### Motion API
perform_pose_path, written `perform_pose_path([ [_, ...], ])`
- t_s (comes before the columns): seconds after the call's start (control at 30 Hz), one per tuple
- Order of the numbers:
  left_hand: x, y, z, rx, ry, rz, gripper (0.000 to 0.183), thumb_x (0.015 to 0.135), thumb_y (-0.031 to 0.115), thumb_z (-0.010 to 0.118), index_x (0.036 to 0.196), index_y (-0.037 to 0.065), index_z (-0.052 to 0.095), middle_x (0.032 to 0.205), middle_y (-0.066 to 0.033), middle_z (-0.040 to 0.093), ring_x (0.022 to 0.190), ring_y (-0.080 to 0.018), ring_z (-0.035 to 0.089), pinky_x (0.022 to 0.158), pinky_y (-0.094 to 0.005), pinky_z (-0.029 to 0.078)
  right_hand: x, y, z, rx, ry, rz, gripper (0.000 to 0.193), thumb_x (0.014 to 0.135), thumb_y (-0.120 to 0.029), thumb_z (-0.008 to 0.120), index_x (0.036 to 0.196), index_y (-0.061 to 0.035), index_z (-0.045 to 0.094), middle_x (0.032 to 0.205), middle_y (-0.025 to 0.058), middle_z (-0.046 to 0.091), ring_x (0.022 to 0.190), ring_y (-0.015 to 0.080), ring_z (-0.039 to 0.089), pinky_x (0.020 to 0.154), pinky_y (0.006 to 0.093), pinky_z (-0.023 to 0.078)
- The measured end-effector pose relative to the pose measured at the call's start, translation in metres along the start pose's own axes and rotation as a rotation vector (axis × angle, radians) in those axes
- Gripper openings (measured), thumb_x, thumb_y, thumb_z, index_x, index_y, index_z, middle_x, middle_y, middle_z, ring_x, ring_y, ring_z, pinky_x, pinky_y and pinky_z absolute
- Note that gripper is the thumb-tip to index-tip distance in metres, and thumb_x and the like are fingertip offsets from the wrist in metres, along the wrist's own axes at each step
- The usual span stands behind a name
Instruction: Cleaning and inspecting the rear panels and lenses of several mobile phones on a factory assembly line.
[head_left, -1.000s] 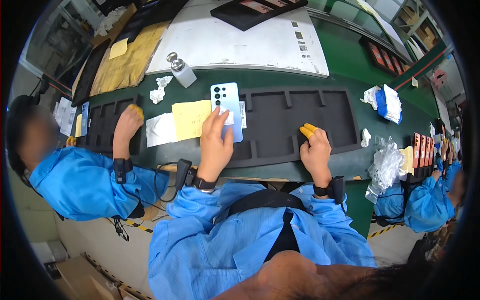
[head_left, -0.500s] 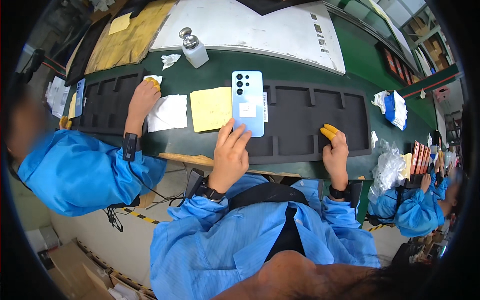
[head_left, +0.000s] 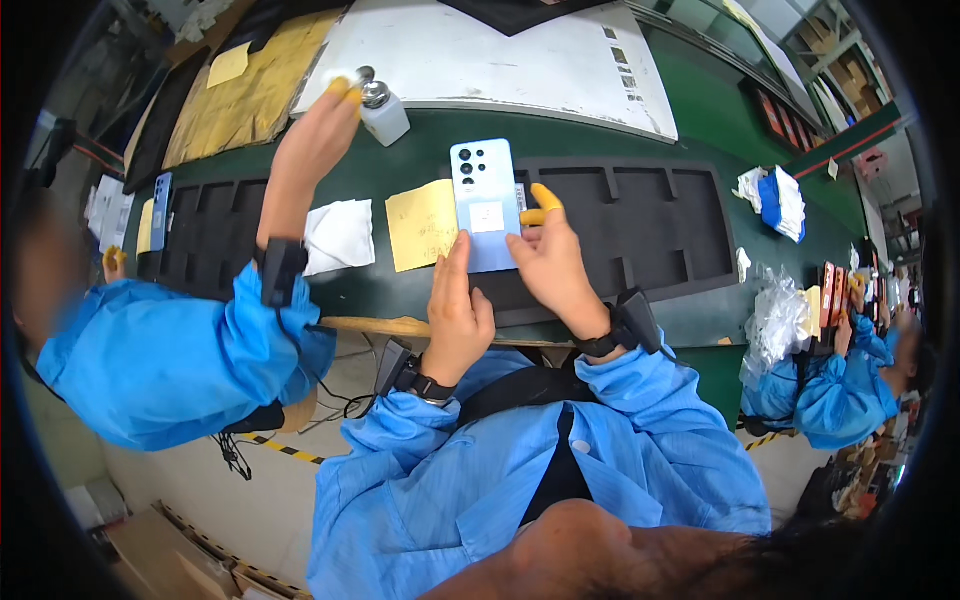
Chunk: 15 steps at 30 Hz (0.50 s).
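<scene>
A light blue smartphone (head_left: 490, 245) with its camera side up lies over the left end of a black foam tray (head_left: 600, 295), a small white label on its back. My left hand (head_left: 460, 312) has its fingers stretched along the phone's lower left edge, thumb apart. On the other side, my right hand (head_left: 558, 265) touches the lower right edge with its thumb. Its two fingers in yellow finger cots point up beside the phone, apart from the thumb. A yellow sheet of paper (head_left: 412, 222) with handwriting lies left of the phone.
At left a co-worker's hand (head_left: 315, 140) reaches to a white pump bottle (head_left: 388, 122). A white wipe (head_left: 340, 238) lies near another black foam tray (head_left: 215, 210). A blue-and-white pack (head_left: 782, 205) and clear plastic bags (head_left: 778, 325) are at right; another person works beyond.
My right hand has moved left from the tray's right part to the phone's side. My left fingers have shifted from the phone's back to its edge. The co-worker's hand has gone to the bottle.
</scene>
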<state>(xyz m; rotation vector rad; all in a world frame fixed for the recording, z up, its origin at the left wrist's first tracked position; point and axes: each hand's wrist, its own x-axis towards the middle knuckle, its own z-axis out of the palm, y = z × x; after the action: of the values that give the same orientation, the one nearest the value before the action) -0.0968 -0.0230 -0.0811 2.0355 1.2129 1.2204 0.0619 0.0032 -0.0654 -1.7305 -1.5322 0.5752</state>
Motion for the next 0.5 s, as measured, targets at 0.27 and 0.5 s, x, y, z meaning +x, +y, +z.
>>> perform_pose_path([
  [0.27, -0.005, -0.006, -0.001, -0.28, 0.031, -0.098, 0.068, 0.081, -0.011, 0.047, 0.147, -0.005, 0.034, 0.144, -0.0254, 0.046, 0.134, -0.0355, 0.048, 0.112, -0.041, 0.037, 0.021, 0.015, 0.004, 0.745, -0.094, 0.215, 0.051, 0.084, 0.004, 0.065, 0.132, 0.0119, 0.049, 0.114, 0.0211, 0.066, 0.088, 0.0199, 0.069, 0.075, 0.0297, 0.055],
  [0.5, -0.007, -0.003, -0.015, -0.643, 0.123, -0.216, 0.043, 0.093, -0.006, 0.048, 0.136, -0.005, 0.046, 0.131, -0.0189, 0.058, 0.121, -0.0255, 0.058, 0.106, -0.0364, 0.043, 0.013, 0.028, -0.033, 1.539, -0.167, 0.427, 0.048, 0.09, 0.002, 0.058, 0.136, 0.008, 0.048, 0.117, 0.0181, 0.066, 0.103, 0.0224, 0.068, 0.091, 0.0334, 0.056],
])
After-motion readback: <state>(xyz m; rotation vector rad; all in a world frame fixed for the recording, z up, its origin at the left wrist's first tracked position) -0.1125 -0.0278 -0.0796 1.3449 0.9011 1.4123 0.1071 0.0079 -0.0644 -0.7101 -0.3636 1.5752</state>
